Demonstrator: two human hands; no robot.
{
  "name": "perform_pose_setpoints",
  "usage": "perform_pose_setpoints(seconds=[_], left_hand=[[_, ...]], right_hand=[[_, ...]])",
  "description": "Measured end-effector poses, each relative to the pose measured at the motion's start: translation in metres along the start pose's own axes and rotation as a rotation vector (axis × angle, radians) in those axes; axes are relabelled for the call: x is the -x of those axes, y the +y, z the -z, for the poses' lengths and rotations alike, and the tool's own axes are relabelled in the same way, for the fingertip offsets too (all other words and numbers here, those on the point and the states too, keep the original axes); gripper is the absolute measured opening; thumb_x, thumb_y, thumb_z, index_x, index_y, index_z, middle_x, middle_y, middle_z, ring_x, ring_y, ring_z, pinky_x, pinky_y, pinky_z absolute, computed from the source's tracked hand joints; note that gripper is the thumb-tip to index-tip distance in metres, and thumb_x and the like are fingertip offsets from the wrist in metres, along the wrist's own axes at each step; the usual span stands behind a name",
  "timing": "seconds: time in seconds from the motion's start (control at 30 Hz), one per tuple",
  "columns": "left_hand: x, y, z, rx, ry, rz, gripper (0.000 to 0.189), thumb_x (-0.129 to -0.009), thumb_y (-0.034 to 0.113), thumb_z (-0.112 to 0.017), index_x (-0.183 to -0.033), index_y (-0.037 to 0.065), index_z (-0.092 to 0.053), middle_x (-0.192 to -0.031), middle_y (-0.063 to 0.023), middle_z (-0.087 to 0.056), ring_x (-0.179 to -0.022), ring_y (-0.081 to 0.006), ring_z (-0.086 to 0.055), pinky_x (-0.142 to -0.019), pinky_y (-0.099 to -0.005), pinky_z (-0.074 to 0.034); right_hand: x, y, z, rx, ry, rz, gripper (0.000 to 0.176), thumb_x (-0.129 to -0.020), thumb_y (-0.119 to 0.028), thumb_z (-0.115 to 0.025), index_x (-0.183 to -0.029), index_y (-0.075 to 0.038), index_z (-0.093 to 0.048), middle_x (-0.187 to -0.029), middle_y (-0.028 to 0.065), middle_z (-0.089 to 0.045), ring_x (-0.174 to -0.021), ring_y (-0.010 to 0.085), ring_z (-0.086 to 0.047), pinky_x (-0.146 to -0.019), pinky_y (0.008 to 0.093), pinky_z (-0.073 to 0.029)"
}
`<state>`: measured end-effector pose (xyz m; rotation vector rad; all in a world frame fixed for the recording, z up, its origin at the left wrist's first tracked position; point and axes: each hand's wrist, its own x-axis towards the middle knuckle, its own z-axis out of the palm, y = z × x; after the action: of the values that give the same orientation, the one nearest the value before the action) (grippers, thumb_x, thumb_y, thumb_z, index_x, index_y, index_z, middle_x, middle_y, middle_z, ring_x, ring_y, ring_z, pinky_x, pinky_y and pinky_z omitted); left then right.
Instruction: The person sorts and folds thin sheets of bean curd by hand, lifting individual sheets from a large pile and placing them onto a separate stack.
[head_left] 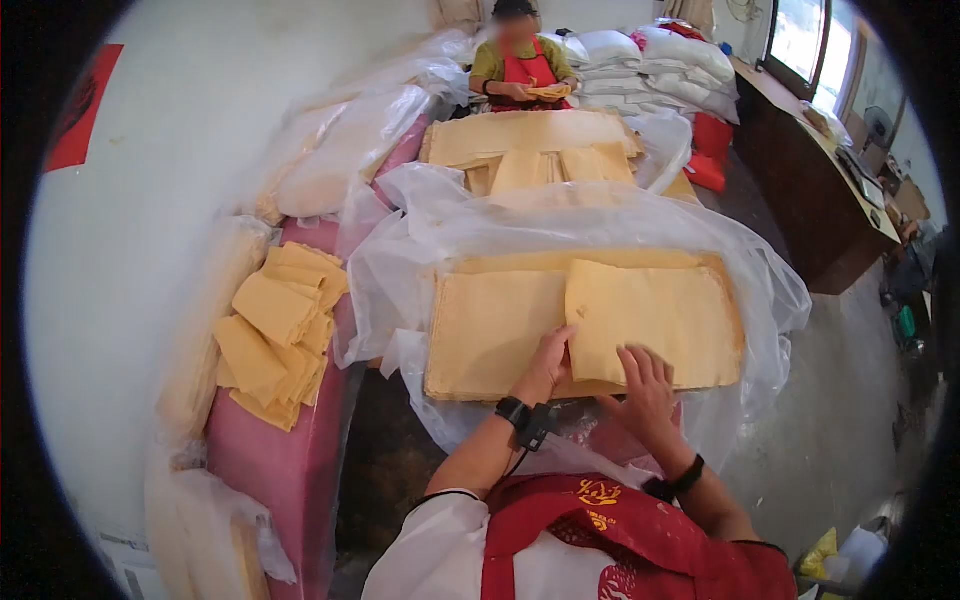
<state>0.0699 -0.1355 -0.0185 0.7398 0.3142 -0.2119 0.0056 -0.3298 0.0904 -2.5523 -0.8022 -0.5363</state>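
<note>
The left hand (545,365) is pinching the folded yellow sheet (660,315) at its nine-o'clock edge; the right hand (645,385) is pressing it, fingers spread (six-o'clock edge).

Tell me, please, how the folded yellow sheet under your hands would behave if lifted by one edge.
The folded yellow sheet is thin and lies flat, so it would probably droop, not stay stiff. It looks light for its spread. With the right hand flat on it, it might slide on the stack beneath.

Yellow paper stack (520,330), pink table (280,460), red apron (600,530)
</note>
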Motion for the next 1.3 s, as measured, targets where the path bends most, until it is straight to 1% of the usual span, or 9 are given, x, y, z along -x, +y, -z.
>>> perform_pose_setpoints(seconds=[0.1, 0.37, 0.47, 0.53, 0.77, 0.87, 1.0, 1.17, 1.3], left_hand=[[-0.005, 0.004, -0.012, -0.146, 0.014, -0.016, 0.028, -0.093, 0.020, -0.056, -0.113, 0.000, -0.059, -0.105, -0.0091, -0.065, -0.092, -0.0198, -0.064, -0.081, -0.0354, -0.053], [-0.023, 0.024, -0.036, -0.477, -0.003, -0.034, 0.037, -0.094, 0.019, -0.055, -0.124, -0.002, -0.052, -0.113, -0.0116, -0.062, -0.098, -0.0222, -0.062, -0.085, -0.0380, -0.052], [-0.034, 0.029, -0.056, -0.501, 0.000, 0.003, 0.037, -0.093, 0.015, -0.055, -0.125, -0.003, -0.051, -0.112, -0.0113, -0.061, -0.099, -0.0222, -0.061, -0.085, -0.0368, -0.052], [-0.035, 0.036, -0.073, -0.543, 0.002, -0.005, 0.036, -0.093, 0.014, -0.055, -0.125, -0.003, -0.050, -0.112, -0.0109, -0.061, -0.101, -0.0215, -0.060, -0.085, -0.0360, -0.052], [0.008, 0.100, -0.172, -0.471, -0.335, -0.344, 0.040, -0.094, 0.011, -0.054, -0.130, -0.002, -0.047, -0.118, -0.0084, -0.058, -0.105, -0.0182, -0.058, -0.090, -0.0325, -0.049], [0.004, 0.115, -0.129, -0.531, -0.289, -0.459, 0.041, -0.094, 0.009, -0.053, -0.133, -0.001, -0.046, -0.124, -0.0089, -0.056, -0.111, -0.0175, -0.056, -0.093, -0.0314, -0.048], [0.009, 0.116, -0.019, -0.638, -0.049, -0.179, 0.039, -0.093, 0.005, -0.050, -0.132, 0.001, -0.047, -0.124, -0.0097, -0.056, -0.110, -0.0185, -0.057, -0.089, -0.0329, -0.050], [0.012, 0.064, 0.094, -0.647, 0.152, -0.213, 0.036, -0.095, 0.005, -0.046, -0.131, 0.001, -0.047, -0.119, -0.0100, -0.059, -0.104, -0.0213, -0.061, -0.088, -0.0349, -0.050], [0.014, 0.062, 0.095, -0.502, 0.182, -0.136, 0.035, -0.094, 0.005, -0.046, -0.129, 0.001, -0.049, -0.119, -0.0094, -0.059, -0.105, -0.0216, -0.060, -0.089, -0.0356, -0.050]], right_hand=[[0.002, 0.038, -0.063, 0.236, -0.070, 0.146, 0.042, -0.077, -0.022, -0.066, -0.116, -0.009, -0.056, -0.120, 0.0118, -0.057, -0.116, 0.0284, -0.053, -0.093, 0.0456, -0.039], [0.035, 0.018, -0.068, -0.315, -0.293, 0.514, 0.039, -0.072, -0.011, -0.065, -0.110, -0.008, -0.059, -0.118, 0.0152, -0.058, -0.113, 0.0300, -0.054, -0.092, 0.0450, -0.043], [0.027, 0.080, -0.114, -0.055, -0.229, 0.160, 0.041, -0.088, -0.024, -0.055, -0.123, -0.002, -0.055, -0.125, 0.0219, -0.055, -0.116, 0.0373, -0.052, -0.099, 0.0460, -0.041], [0.015, 0.133, -0.152, 0.077, -0.024, 0.056, 0.044, -0.091, -0.027, -0.050, -0.128, -0.005, -0.053, -0.126, 0.0207, -0.055, -0.117, 0.0373, -0.052, -0.102, 0.0458, -0.039], [0.029, 0.221, -0.116, -0.032, -0.075, -0.283, 0.051, -0.091, -0.032, -0.050, -0.137, -0.012, -0.046, -0.139, 0.0121, -0.048, -0.129, 0.0302, -0.043, -0.104, 0.0474, -0.032], [0.033, 0.260, -0.100, 0.015, -0.026, -0.369, 0.051, -0.092, -0.034, -0.050, -0.138, -0.012, -0.045, -0.140, 0.0110, -0.048, -0.131, 0.0293, -0.041, -0.105, 0.0474, -0.031], [0.027, 0.282, -0.088, 0.038, 0.014, -0.432, 0.052, -0.093, -0.036, -0.050, -0.140, -0.013, -0.043, -0.141, 0.0095, -0.046, -0.134, 0.0281, -0.038, -0.105, 0.0474, -0.030], [0.030, 0.256, -0.090, 0.017, -0.058, -0.442, 0.046, -0.096, -0.038, -0.047, -0.134, -0.012, -0.051, -0.142, 0.0083, -0.046, -0.135, 0.0313, -0.036, -0.108, 0.0447, -0.026], [0.052, 0.208, -0.095, -0.723, 0.126, -0.478, 0.040, -0.094, -0.027, -0.053, -0.128, -0.006, -0.055, -0.134, 0.0162, -0.053, -0.127, 0.0315, -0.046, -0.104, 0.0393, -0.035]])
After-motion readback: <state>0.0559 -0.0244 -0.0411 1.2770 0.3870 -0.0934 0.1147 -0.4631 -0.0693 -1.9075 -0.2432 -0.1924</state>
